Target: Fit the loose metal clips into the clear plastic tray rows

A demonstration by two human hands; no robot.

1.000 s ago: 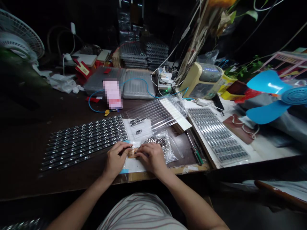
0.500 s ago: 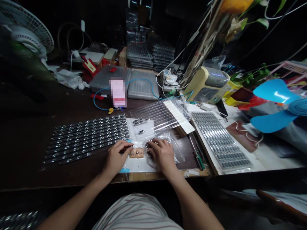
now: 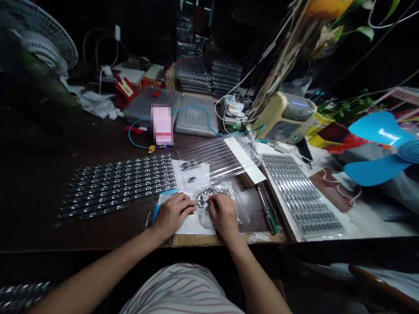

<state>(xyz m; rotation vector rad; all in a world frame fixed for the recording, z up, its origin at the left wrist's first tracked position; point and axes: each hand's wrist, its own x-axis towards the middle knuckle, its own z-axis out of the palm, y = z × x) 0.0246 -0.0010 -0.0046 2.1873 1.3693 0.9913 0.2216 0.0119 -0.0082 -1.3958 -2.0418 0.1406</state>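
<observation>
My left hand (image 3: 175, 212) lies low over the white sheet (image 3: 193, 226), its fingers curled together. It covers the spot where a small wooden block was visible before, and what the fingers grip is hidden. My right hand (image 3: 225, 213) rests at the edge of a clear plastic bag (image 3: 206, 218), fingers bent and closed by a pile of small shiny metal parts (image 3: 204, 198). Anything in its fingertips is too small to make out. Behind the hands, a few loose dark metal pieces (image 3: 191, 179) lie on a clear sheet.
Rows of dark strips with shiny fittings (image 3: 121, 185) spread to the left. Clear ribbed trays (image 3: 216, 157) lie beyond the hands. A green-handled screwdriver (image 3: 270, 220) is at right, beside a filled tray (image 3: 301, 192). A blue-bladed fan (image 3: 376, 128) stands far right.
My left hand has shifted right and turned over the wooden block, now hidden. My right hand has drawn slightly back, uncovering more of the metal parts. The view has shifted slightly.
</observation>
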